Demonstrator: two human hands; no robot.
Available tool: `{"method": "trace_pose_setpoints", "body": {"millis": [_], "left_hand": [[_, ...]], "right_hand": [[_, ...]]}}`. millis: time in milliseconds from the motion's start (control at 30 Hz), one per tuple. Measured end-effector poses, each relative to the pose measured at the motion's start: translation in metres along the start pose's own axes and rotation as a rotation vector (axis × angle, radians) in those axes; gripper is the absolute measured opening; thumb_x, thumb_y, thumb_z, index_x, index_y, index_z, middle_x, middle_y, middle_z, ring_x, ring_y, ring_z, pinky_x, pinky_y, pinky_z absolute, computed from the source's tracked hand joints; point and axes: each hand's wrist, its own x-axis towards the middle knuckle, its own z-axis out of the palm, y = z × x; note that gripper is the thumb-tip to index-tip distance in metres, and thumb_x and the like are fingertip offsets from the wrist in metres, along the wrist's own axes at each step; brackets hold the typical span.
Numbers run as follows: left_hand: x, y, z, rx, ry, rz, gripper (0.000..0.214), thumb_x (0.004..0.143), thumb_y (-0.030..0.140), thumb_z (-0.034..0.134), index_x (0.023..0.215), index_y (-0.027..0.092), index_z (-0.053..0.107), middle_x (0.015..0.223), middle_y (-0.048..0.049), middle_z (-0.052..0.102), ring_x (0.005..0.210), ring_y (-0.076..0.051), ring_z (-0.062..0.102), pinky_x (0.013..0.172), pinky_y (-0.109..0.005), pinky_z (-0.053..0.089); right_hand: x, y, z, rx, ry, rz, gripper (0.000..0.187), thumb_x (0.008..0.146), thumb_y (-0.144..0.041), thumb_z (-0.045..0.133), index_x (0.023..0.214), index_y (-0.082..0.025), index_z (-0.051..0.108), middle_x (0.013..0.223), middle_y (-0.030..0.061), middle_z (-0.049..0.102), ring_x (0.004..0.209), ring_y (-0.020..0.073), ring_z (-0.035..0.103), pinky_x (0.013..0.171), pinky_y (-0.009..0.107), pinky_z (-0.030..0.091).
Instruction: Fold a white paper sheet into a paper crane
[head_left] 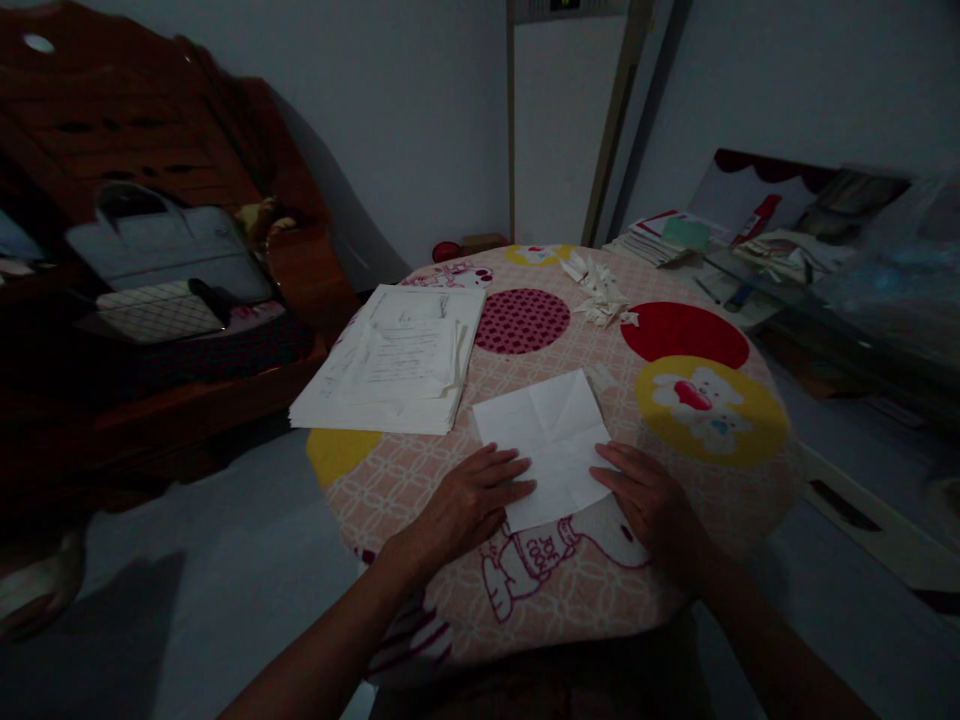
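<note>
A creased white square of paper [551,435] lies flat on a round table with a pink patterned cloth [420,480]. My left hand [469,500] rests flat on the cloth with its fingertips on the sheet's left lower edge. On the other side, my right hand [649,500] lies flat too, fingers touching the sheet's right lower corner. Both hands have fingers stretched out and hold nothing.
A stack of white papers [394,365] sits on the table's left part. Several small folded white paper pieces [600,290] lie at the far side. A wooden bench with bags [161,260] stands at left. Books and clutter [675,235] fill the right.
</note>
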Motion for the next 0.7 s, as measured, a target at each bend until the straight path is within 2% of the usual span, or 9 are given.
{"method": "trace_pose_setpoints", "body": {"millis": [400,700], "left_hand": [[0.0000,0.0006,-0.0005,-0.044,-0.024,-0.023,0.044,0.087,0.014,0.050,0.129,0.024,0.058,0.138,-0.0076,0.056,0.132,-0.023,0.048,0.110,-0.052,0.039],[0.0005,0.0012,-0.0004,-0.037,0.005,-0.013,0.042,0.086,0.014,0.049,0.127,0.023,0.059,0.136,-0.0086,0.058,0.130,-0.023,0.050,0.109,-0.052,0.040]], "right_hand": [[-0.0005,0.0013,0.0004,0.032,0.001,0.009,0.030,0.090,-0.009,0.046,0.102,-0.009,0.073,0.119,0.0199,0.067,0.115,0.0272,0.059,0.094,0.044,0.054],[-0.0016,0.0014,0.0011,0.039,-0.016,0.040,0.032,0.090,-0.010,0.045,0.104,-0.014,0.073,0.121,0.0164,0.067,0.116,0.0267,0.059,0.093,0.046,0.055]]}}
